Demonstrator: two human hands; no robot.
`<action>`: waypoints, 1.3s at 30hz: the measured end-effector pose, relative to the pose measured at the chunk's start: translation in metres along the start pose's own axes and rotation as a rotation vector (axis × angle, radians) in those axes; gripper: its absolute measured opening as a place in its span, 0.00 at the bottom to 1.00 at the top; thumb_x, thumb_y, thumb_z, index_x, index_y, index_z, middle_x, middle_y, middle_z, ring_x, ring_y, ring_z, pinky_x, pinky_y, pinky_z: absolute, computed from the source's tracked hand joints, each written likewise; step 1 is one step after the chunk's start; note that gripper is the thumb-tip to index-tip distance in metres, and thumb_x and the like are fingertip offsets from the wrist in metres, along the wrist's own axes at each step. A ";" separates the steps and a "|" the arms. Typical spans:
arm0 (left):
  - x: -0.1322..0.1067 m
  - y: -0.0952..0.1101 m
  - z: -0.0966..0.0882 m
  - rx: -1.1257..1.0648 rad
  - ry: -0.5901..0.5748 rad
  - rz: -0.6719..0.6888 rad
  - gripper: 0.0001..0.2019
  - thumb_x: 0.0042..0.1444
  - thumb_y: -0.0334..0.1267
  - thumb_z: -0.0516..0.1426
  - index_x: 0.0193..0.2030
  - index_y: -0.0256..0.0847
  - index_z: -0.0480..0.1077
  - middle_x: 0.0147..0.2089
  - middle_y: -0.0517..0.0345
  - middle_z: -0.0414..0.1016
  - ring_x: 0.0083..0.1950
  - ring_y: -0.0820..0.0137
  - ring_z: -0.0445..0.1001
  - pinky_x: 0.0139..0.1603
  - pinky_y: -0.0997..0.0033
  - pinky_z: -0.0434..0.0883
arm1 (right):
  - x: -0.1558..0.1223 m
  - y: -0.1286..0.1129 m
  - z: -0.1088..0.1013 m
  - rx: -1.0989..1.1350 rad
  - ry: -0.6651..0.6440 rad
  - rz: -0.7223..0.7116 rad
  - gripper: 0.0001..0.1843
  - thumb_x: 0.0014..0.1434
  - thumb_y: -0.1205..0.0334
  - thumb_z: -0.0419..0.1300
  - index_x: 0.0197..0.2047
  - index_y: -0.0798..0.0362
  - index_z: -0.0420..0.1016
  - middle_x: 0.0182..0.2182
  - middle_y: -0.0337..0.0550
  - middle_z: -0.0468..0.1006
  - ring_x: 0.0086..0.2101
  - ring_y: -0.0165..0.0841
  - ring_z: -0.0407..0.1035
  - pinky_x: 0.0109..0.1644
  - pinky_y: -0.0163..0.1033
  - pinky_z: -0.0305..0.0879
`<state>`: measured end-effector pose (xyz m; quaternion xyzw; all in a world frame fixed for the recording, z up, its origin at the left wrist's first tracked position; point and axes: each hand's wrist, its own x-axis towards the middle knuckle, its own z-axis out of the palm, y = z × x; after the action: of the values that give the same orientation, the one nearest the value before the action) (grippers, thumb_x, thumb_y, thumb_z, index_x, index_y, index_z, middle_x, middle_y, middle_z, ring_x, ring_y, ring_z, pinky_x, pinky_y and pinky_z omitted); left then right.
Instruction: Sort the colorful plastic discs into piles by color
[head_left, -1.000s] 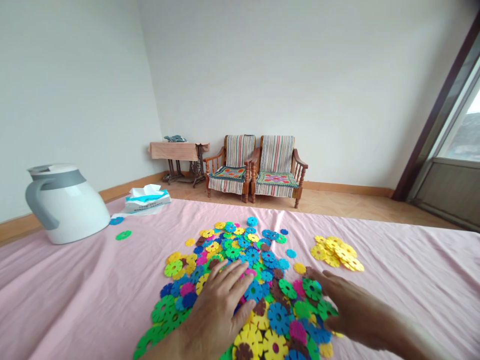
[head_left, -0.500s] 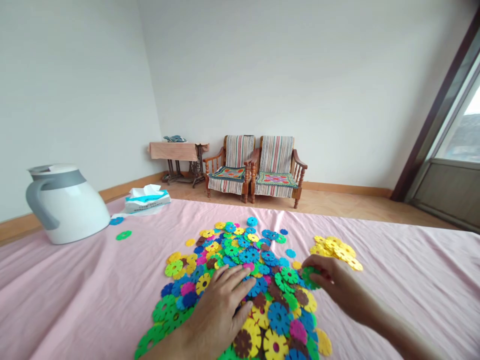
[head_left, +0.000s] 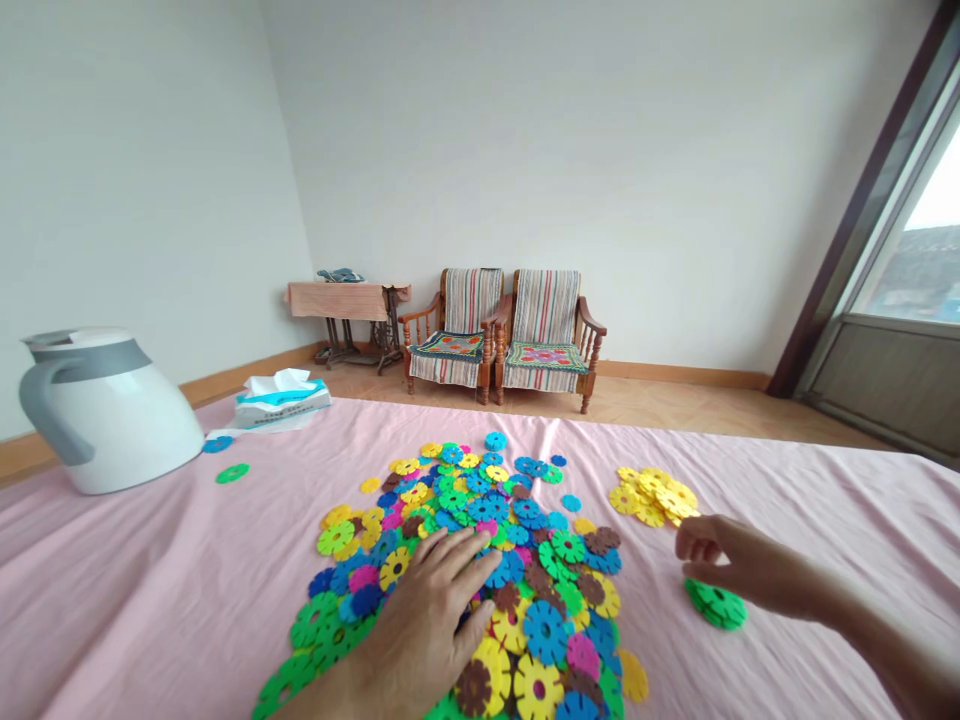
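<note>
A spread-out pile of plastic snowflake discs (head_left: 491, 510) in yellow, green, blue, brown and pink lies on the pink cloth in front of me. My left hand (head_left: 446, 600) rests on the near part of this pile, palm down, its fingers outstretched. To the right of the pile, my right hand (head_left: 712, 550) hovers with loosely curled fingers and the thumb apart; no disc shows between them. Just below it lies a small stack of green discs (head_left: 716, 604). A heap of yellow discs (head_left: 656, 495) sits farther back, beyond the right fingertips.
A white and grey thermos jug (head_left: 112, 410) and a tissue box (head_left: 281, 398) stand at the left of the pink cloth (head_left: 810, 520). One green disc (head_left: 232, 473) lies near the jug. Past the cloth's far edge are two wooden armchairs (head_left: 544, 320) and a covered sewing table (head_left: 337, 300).
My right hand has moved right, away from the pile, and let go of the green disc it held, which now lies with the green ones there. The left hand stays on the pile.
</note>
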<state>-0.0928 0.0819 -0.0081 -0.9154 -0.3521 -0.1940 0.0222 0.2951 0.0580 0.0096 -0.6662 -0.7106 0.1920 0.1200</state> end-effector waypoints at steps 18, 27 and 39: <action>0.001 0.001 -0.001 -0.019 0.004 -0.002 0.23 0.61 0.35 0.54 0.63 0.52 0.62 0.65 0.59 0.63 0.63 0.60 0.64 0.62 0.47 0.64 | 0.016 -0.052 0.036 -0.042 0.239 -0.284 0.13 0.62 0.62 0.50 0.48 0.51 0.71 0.47 0.49 0.75 0.48 0.40 0.67 0.53 0.47 0.62; 0.001 0.002 -0.003 -0.029 -0.005 -0.002 0.23 0.61 0.35 0.54 0.63 0.52 0.61 0.66 0.59 0.62 0.63 0.60 0.63 0.63 0.48 0.63 | 0.018 -0.107 0.063 -0.069 0.198 -0.364 0.15 0.65 0.61 0.50 0.50 0.49 0.75 0.46 0.47 0.78 0.45 0.40 0.70 0.50 0.48 0.63; 0.000 0.001 -0.001 -0.026 -0.019 -0.002 0.23 0.62 0.35 0.53 0.63 0.51 0.60 0.66 0.58 0.62 0.64 0.59 0.63 0.62 0.47 0.64 | 0.024 -0.083 0.051 0.147 0.389 -0.273 0.24 0.68 0.54 0.42 0.29 0.52 0.72 0.28 0.43 0.74 0.31 0.33 0.69 0.38 0.39 0.64</action>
<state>-0.0926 0.0807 -0.0067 -0.9171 -0.3505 -0.1898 0.0070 0.1968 0.0725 -0.0021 -0.5780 -0.7415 0.0934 0.3276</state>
